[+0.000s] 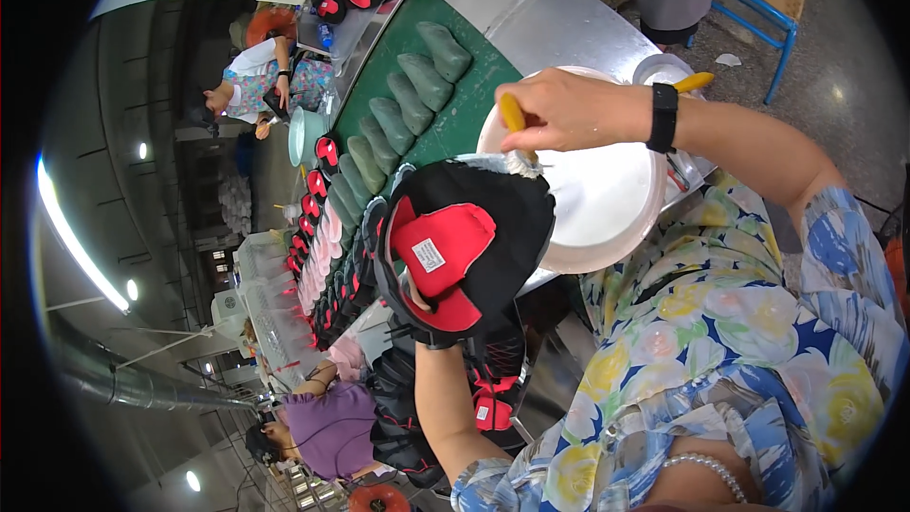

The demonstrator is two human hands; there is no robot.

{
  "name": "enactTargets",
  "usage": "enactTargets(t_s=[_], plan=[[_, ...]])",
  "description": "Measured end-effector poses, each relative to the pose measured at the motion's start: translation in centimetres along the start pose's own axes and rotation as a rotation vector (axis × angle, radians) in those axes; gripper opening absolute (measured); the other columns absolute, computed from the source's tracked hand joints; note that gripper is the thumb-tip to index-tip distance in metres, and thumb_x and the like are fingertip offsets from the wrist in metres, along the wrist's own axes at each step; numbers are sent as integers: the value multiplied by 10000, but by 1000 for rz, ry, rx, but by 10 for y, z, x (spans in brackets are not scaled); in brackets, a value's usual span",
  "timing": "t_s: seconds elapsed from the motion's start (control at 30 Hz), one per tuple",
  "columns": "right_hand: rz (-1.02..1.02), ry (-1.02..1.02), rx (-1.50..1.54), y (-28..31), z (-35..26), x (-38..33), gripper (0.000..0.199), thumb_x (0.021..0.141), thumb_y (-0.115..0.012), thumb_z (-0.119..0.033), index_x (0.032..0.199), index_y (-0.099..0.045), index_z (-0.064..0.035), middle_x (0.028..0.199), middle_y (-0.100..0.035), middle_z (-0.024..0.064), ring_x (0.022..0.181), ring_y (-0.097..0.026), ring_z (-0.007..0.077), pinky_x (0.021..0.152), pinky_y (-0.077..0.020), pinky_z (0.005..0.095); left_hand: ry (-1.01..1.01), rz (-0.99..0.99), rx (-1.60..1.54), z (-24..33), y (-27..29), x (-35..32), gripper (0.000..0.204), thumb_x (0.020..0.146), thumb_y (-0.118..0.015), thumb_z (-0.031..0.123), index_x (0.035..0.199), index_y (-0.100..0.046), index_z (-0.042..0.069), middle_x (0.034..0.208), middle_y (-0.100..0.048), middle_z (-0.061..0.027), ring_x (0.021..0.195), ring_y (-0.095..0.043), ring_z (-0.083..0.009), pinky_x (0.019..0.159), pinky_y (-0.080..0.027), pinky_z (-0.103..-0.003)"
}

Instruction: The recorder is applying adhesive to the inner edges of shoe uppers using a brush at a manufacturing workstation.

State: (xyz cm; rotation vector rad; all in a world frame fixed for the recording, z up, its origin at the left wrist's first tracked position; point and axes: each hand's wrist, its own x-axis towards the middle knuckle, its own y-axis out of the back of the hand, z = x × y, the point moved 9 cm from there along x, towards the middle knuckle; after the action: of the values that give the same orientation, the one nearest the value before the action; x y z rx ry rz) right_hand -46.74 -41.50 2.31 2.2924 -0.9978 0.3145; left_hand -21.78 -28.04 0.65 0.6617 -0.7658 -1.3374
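Note:
My right hand (559,112) grips a yellow-handled brush (513,114), its pale bristles touching the upper edge of a black shoe upper (517,228). A whitish wet film shows along that edge. The upper has a red lining and a small white label. My left arm (441,389) reaches up under the upper and holds it up; the fingers are hidden behind it. Just right of the upper, beneath my right hand, stands a wide pale basin (654,213) of white liquid.
A small tub (654,64) with another yellow handle (695,82) stands behind my right wrist. Grey-green shoe lasts (444,52) line the green belt (483,109), with red-and-black uppers farther along. Two people work at the left. A blue-framed stool (777,38) stands at the far right.

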Motion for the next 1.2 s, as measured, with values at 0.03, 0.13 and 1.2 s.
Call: enactTargets(t_s=[0.03,0.13,1.2], plan=[[70,-86,2,6,9,-4,298,905,-724,-282,914,-594,-14,748,-645,127,644,-612,278,620,-474,364,9,-9,-13,-2,-4,2,459,1030,-468,203,1429,-506,-20,1345,-615,-150,1218,-616,-249,1057,-488,-390],[270,-204,57,9,22,-15,357,885,-740,-311,878,-599,17,690,-629,142,598,-610,263,583,-466,364,33,-43,-57,-7,-29,2,459,1033,-467,210,1429,-506,-18,1348,-613,-151,1219,-615,-250,1058,-489,-392],[280,423,332,-6,-69,-33,199,920,-743,-195,1026,-633,-68,929,-677,79,840,-678,254,736,-533,339,474,-200,-1375,-165,-90,-62,428,1047,-518,303,1395,-542,56,1350,-619,-159,1214,-619,-277,1047,-523,-429]])
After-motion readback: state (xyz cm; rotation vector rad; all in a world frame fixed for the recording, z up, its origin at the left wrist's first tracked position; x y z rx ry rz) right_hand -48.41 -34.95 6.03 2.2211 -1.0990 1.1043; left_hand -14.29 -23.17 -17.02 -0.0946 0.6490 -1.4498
